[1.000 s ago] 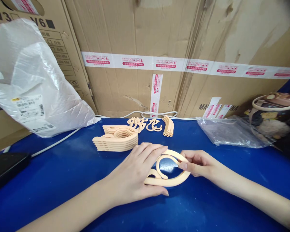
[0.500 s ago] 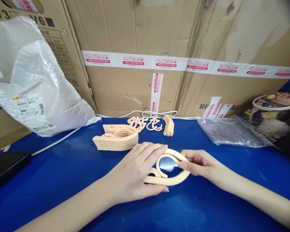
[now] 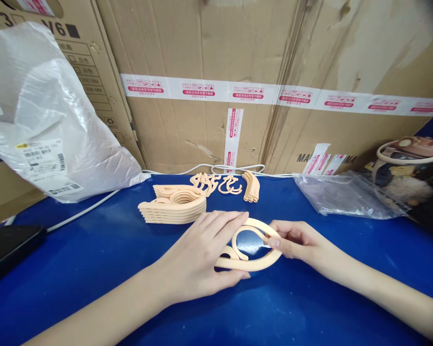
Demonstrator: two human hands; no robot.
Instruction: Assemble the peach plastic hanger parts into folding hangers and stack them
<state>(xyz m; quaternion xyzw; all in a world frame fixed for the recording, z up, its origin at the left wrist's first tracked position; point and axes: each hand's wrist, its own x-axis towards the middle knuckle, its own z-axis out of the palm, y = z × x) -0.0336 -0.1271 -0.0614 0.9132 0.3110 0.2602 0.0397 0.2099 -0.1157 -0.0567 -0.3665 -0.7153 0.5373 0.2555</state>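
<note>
A peach plastic folding clothes hanger [image 3: 263,263] is held between my two hands, just above the blue table or on it; I cannot tell which. My left hand [image 3: 205,254] wraps over its left end, fingers along the far side and thumb on the near side, hiding that end. At the right tip, my right hand [image 3: 292,240] pinches the hanger between thumb and fingers. Inside its outline a curved hook piece shows. Beyond my left hand stands a neat stack of matching hanger parts [image 3: 173,211].
Loose hooks [image 3: 205,182] and a bundle of curved bars [image 3: 251,187] lie at the back of the blue table [image 3: 274,312]. A white bag [image 3: 57,115] and black device [image 3: 14,252] are left, clear plastic [image 3: 350,194] right. Cardboard boxes [image 3: 187,129] stand behind a white cable [image 3: 198,168].
Both hands have shifted very slightly away from me with the hanger, their grips unchanged. Everything else stays where it was.
</note>
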